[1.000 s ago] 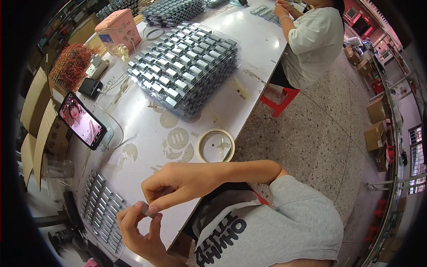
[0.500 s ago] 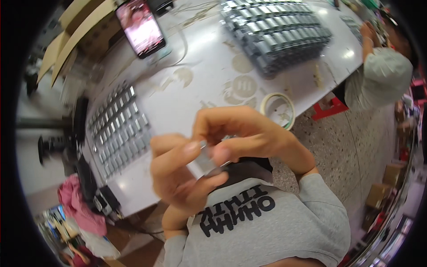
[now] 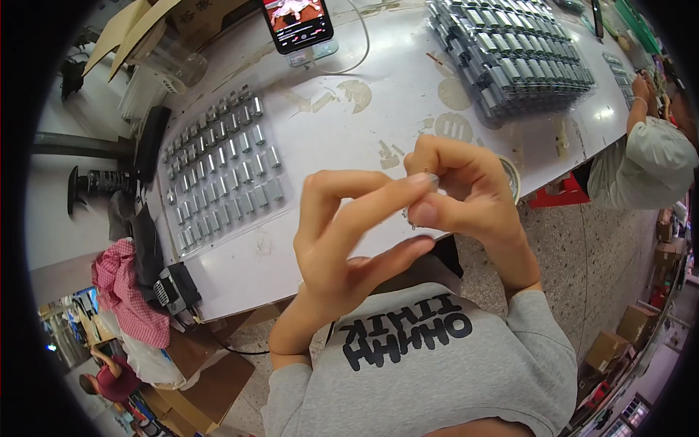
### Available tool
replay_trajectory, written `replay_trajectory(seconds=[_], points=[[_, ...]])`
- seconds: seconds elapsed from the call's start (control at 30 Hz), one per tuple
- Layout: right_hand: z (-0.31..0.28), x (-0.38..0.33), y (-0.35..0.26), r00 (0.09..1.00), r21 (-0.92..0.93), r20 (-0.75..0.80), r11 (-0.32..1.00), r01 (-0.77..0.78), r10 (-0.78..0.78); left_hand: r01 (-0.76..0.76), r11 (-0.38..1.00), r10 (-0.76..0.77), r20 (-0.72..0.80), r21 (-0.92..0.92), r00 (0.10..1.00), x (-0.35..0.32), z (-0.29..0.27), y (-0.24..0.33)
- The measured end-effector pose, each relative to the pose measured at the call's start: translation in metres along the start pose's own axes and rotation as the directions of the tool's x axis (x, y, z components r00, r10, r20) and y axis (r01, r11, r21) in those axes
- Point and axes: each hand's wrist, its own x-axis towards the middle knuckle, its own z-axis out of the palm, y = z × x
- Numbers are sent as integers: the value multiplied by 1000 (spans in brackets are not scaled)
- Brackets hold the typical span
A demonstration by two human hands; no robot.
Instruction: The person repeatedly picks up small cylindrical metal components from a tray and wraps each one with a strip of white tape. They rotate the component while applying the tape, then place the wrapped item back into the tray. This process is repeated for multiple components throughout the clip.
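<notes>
Both of my hands meet above the front of the table. My right hand (image 3: pixel 473 191) is closed in a pinch, thumb against curled fingers. A small shiny metal piece (image 3: pixel 405 213) peeks out beside its thumb; most of it is hidden, so its kind cannot be made out. My left hand (image 3: pixel 338 237) has its thumb spread well away from its fingers, with a gap between. Its forefinger tip reaches the right hand's fingers. To the left lies a clear plastic tray (image 3: pixel 280 207) holding rows of silver metal cylinders (image 3: pixel 221 156).
Stacked trays of similar silver cylinders (image 3: pixel 520 69) stand at the back right. A phone (image 3: pixel 298 22) leans on a stand at the back. A tape roll (image 3: pixel 514 178) lies behind my right hand. Another person's sleeve (image 3: pixel 666 156) shows at the far right. A checked cloth (image 3: pixel 131 291) hangs left.
My left thumb has come away from the small piece, and the left hand has spread wider. The right hand keeps its pinch. The whole view has shifted, with the table's things appearing farther right.
</notes>
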Motion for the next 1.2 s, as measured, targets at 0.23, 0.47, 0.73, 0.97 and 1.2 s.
replay_trajectory(seconds=[0.23,0.47,0.73,0.97,1.2], points=[[-2,3,0,999,-365,0,930,34,-36,59,994,-60,18,88,998,0,-4,0],[-5,-3,-24,985,-224,70,965,-139,158,79,997,-79,42,-3,996,-6,-10,-4],[-9,-7,-26,995,-296,38,952,-80,95,106,988,-105,-13,117,994,-4,-9,3],[1,-8,-29,999,-320,20,947,30,-26,9,910,-35,55,415,998,2,-10,9],[1,-8,-19,980,-328,97,924,195,-173,2,988,-6,22,157,1000,-1,0,-2]])
